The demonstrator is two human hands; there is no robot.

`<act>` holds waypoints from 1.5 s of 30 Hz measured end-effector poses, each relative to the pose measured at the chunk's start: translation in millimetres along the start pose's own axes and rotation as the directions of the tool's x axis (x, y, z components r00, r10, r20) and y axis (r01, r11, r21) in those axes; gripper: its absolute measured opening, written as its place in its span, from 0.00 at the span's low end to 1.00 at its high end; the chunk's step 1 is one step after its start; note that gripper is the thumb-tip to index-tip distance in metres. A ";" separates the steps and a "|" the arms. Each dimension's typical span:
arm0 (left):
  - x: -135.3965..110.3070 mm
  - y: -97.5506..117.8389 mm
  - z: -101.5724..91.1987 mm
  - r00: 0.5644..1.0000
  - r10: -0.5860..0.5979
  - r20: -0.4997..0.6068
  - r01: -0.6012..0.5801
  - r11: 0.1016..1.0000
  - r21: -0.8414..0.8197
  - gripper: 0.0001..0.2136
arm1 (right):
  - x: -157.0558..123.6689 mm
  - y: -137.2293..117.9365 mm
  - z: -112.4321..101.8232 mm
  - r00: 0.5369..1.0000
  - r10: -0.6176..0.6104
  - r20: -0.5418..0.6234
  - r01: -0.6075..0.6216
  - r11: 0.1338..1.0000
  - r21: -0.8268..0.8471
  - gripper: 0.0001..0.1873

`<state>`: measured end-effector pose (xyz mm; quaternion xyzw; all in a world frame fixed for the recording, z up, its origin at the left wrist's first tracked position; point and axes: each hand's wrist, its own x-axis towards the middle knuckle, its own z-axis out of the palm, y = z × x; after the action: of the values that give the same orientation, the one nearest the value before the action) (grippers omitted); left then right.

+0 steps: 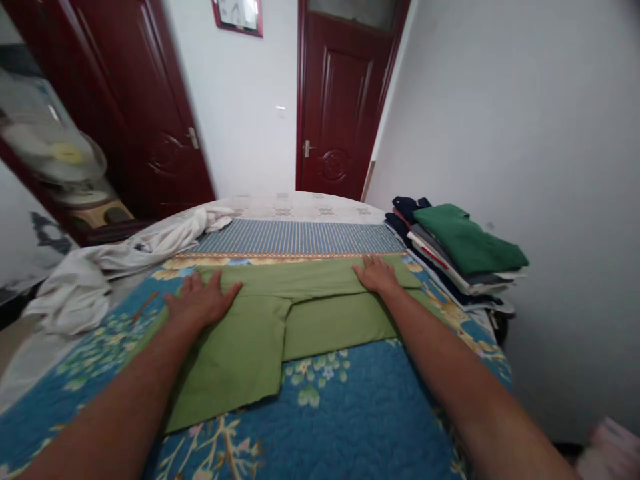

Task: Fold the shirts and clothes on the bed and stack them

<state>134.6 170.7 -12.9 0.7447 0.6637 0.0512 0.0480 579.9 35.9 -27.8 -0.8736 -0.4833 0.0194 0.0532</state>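
A plain light-green garment [240, 353] lies spread across the quilt, partly folded; whether it is a shirt or trousers I cannot tell. Its far side forms a long strip folded over, and its left part reaches nearer to me than its right. My left hand [203, 300] rests flat on the far left of the cloth with fingers spread. On the folded strip at the far right, my right hand [376, 273] also lies flat, fingers apart. Neither hand grips anything.
Under the garment is a blue flowered quilt [360, 407] on a bed. A stack of folded clothes [465, 247], green on top, stands at the right by the wall. Crumpled white cloth [145, 247] lies at the left, with a fan [65, 153] beyond. Two dark red doors [345, 93] are behind.
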 end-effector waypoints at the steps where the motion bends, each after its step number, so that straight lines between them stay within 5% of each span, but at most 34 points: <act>1: 2.5 -1.0 0.9 1.000 0.004 0.003 -0.004 1.000 -0.001 0.49 | 1.8 6.3 -1.4 1.000 0.011 -0.005 -0.011 1.000 0.003 0.42; 15: 5.9 -6.7 4.7 0.999 0.028 -0.031 -0.027 0.999 0.022 0.47 | 22.9 87.7 -9.9 0.983 0.151 -0.104 -0.149 0.988 0.026 0.37; 18: -2.0 -2.0 -3.3 0.980 0.124 -0.156 -0.112 0.990 0.082 0.43 | 13.6 85.2 -16.7 0.964 0.175 -0.202 -0.170 0.984 0.043 0.33; 21: -12.2 10.7 -8.0 0.897 0.347 -0.273 -0.326 0.938 0.118 0.38 | 1.5 71.3 -25.3 0.934 0.154 -0.321 -0.148 0.988 0.043 0.30; 25: -24.6 33.9 4.2 0.823 0.542 -0.171 -0.528 0.840 0.122 0.38 | -17.3 25.4 -27.6 0.928 -0.031 -0.372 0.043 0.999 0.025 0.31; 29: -28.9 43.3 19.8 0.848 0.528 -0.049 -0.523 0.847 0.094 0.41 | -44.2 -36.8 -10.6 0.932 -0.269 -0.243 0.285 0.958 0.036 0.36; 33: -26.7 41.3 21.0 0.862 0.507 -0.016 -0.504 0.860 0.084 0.42 | -63.8 -68.8 4.2 0.937 -0.343 -0.067 0.347 0.935 0.076 0.39; 38: -17.0 35.7 17.3 0.903 0.429 -0.002 -0.428 0.900 0.079 0.39 | -64.1 -51.3 2.0 0.973 -0.230 -0.030 0.232 0.971 0.059 0.43; 45: 3.6 7.7 12.0 0.966 0.259 -0.006 -0.258 0.964 0.057 0.41 | -65.5 12.4 4.9 0.995 0.042 -0.090 -0.044 0.999 -0.019 0.41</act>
<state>144.2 173.4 -23.7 0.8256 0.5624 0.0436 0.0157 555.1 -25.7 -35.1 -0.8843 -0.4617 -0.0236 0.0654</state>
